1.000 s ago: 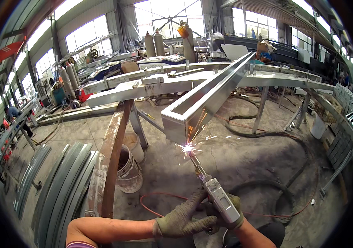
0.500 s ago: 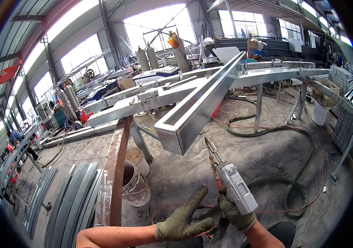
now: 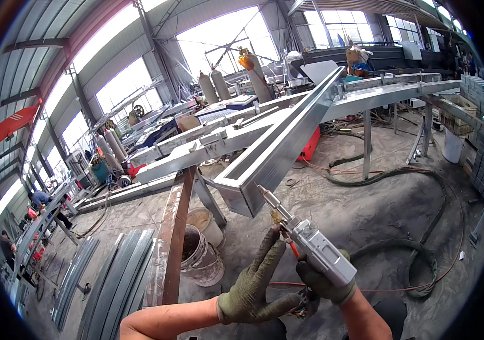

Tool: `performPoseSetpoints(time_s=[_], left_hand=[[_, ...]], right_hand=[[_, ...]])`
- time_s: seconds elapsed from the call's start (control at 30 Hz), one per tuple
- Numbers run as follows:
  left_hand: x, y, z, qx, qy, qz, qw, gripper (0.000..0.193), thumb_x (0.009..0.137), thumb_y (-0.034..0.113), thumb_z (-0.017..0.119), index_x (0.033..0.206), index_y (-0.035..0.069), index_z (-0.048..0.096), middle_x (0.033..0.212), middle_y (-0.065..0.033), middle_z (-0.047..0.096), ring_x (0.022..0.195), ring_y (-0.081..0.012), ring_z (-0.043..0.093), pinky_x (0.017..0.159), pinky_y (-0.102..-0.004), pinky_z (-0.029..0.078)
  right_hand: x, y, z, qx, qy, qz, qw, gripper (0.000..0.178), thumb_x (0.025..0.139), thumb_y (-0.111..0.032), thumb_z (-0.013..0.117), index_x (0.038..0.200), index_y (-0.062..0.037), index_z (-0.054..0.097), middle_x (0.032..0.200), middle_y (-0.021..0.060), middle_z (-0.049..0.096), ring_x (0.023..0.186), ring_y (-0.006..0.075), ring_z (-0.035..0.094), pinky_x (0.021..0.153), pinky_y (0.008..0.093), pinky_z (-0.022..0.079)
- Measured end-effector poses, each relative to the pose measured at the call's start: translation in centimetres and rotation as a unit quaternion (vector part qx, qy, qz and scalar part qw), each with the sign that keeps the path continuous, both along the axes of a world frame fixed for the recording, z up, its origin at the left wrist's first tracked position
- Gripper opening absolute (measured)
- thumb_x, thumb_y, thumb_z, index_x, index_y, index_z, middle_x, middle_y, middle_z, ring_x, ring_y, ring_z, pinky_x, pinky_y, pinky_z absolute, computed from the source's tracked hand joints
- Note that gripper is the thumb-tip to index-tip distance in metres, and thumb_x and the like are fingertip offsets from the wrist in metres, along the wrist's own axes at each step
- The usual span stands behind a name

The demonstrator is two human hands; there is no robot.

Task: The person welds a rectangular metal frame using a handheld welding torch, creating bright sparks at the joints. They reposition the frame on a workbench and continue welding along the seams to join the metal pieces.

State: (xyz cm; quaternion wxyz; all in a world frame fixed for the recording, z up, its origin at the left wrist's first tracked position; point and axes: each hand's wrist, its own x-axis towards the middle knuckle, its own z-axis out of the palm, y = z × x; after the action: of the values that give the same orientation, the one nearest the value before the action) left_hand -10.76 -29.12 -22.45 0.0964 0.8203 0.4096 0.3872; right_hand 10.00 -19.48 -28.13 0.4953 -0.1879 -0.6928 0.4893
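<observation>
A silver handheld welding gun [image 3: 322,253] with a metal nozzle and a red line along its front is gripped by my gloved right hand [image 3: 325,282]. Its tip is close to the end corner of a long aluminium box beam [image 3: 276,161]; I cannot tell whether they touch. My gloved left hand [image 3: 253,289] is open, thumb and fingers spread. The fingertips of that hand reach the gun's neck, and contact there is unclear. Both gloves are dark green. The beam rests slantwise across the long metal frame [image 3: 162,167], its end jutting toward me.
A rusty steel beam [image 3: 177,226] runs toward me beside two dirty buckets [image 3: 205,266]. Grey metal profiles [image 3: 114,277] lie on the floor at left. A thick dark hose [image 3: 386,243] loops on the right. Gas cylinders [image 3: 208,88] stand behind. A person [image 3: 42,199] bends at far left.
The gun's nozzle has come up to the beam's end corner. My left hand has risen, its fingers now at the gun's neck. The whole view has shifted slightly.
</observation>
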Motion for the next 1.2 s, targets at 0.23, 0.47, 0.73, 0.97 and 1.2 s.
performPoseSetpoints(time_s=[0.23, 0.47, 0.73, 0.97, 1.2], left_hand=[[0.4, 0.6, -1.2, 0.025, 0.012, 0.019, 0.999, 0.108, 0.097, 0.04, 0.082, 0.172, -0.005, 0.021, 0.179, -0.0364, 0.009, 0.167, -0.0499, 0.015, 0.132, -0.0527, 0.027], [0.1, -0.1, -1.6, 0.024, 0.032, 0.057, 0.998, 0.1, 0.096, 0.038, 0.082, 0.17, -0.005, 0.029, 0.178, -0.0357, 0.015, 0.167, -0.0494, 0.018, 0.132, -0.0526, 0.026], [0.2, -0.3, -2.0, 0.035, 0.029, 0.07, 0.997, 0.098, 0.096, 0.037, 0.082, 0.17, -0.004, 0.032, 0.178, -0.0351, 0.017, 0.167, -0.0498, 0.019, 0.132, -0.0527, 0.026], [0.5, -0.3, -1.6, 0.054, 0.024, 0.065, 0.996, 0.102, 0.096, 0.039, 0.083, 0.171, -0.003, 0.029, 0.179, -0.0343, 0.015, 0.167, -0.05, 0.017, 0.132, -0.0536, 0.025], [0.2, -0.4, -1.8, 0.047, 0.02, 0.064, 0.997, 0.104, 0.096, 0.04, 0.082, 0.172, -0.003, 0.026, 0.179, -0.0339, 0.012, 0.167, -0.0508, 0.015, 0.133, -0.0545, 0.024]], right_hand=[[0.5, 2.6, -0.3, 0.213, 0.003, -0.024, 0.977, 0.018, 0.089, -0.008, 0.084, 0.105, -0.0032, 0.078, 0.079, 0.0069, 0.073, 0.067, 0.0175, 0.073, 0.062, 0.0321, 0.058], [-0.4, 3.2, -1.1, 0.234, 0.031, -0.001, 0.972, 0.029, 0.088, -0.007, 0.086, 0.116, -0.0017, 0.079, 0.089, 0.0085, 0.076, 0.073, 0.0199, 0.076, 0.064, 0.0325, 0.06], [-0.8, 2.7, -1.2, 0.171, 0.051, 0.026, 0.984, 0.025, 0.09, -0.004, 0.085, 0.114, -0.0001, 0.078, 0.092, 0.0067, 0.077, 0.076, 0.0166, 0.076, 0.066, 0.0304, 0.06], [-0.6, 2.0, -0.8, 0.078, 0.026, 0.044, 0.996, 0.017, 0.091, -0.004, 0.086, 0.105, -0.0006, 0.077, 0.088, 0.0006, 0.076, 0.076, 0.0096, 0.072, 0.064, 0.0275, 0.057], [-1.3, 2.4, -0.8, 0.136, 0.049, 0.031, 0.989, 0.016, 0.091, -0.008, 0.087, 0.103, -0.004, 0.078, 0.081, 0.0018, 0.073, 0.069, 0.0111, 0.07, 0.06, 0.0304, 0.055]])
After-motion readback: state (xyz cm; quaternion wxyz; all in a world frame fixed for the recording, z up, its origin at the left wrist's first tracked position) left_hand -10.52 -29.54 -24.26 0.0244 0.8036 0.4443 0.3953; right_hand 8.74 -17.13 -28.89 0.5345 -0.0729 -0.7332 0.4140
